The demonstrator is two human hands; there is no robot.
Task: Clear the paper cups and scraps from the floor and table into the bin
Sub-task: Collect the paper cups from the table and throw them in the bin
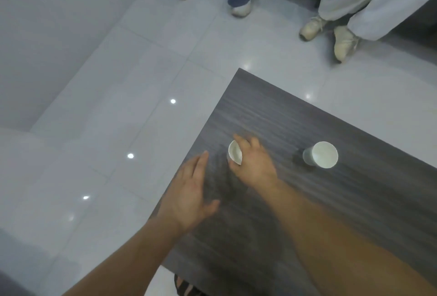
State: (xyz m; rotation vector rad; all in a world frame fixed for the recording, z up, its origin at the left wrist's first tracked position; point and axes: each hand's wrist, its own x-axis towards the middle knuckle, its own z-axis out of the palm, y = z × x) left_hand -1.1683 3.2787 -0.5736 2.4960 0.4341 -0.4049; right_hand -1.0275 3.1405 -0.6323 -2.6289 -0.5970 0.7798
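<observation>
Two white paper cups stand on a dark wood-grain table. My right hand grips the nearer paper cup from the right side, fingers curled over its rim, and the cup tilts to the left. The second paper cup stands apart to the right, leaning slightly, touched by nothing. My left hand hovers over the table's left edge with its fingers straight and holds nothing. No bin or scraps are in view.
Glossy white floor tiles lie left of and beyond the table. Two people stand at the far side: jeans and white shoes, and white trousers with beige shoes. A grey wall runs along the left.
</observation>
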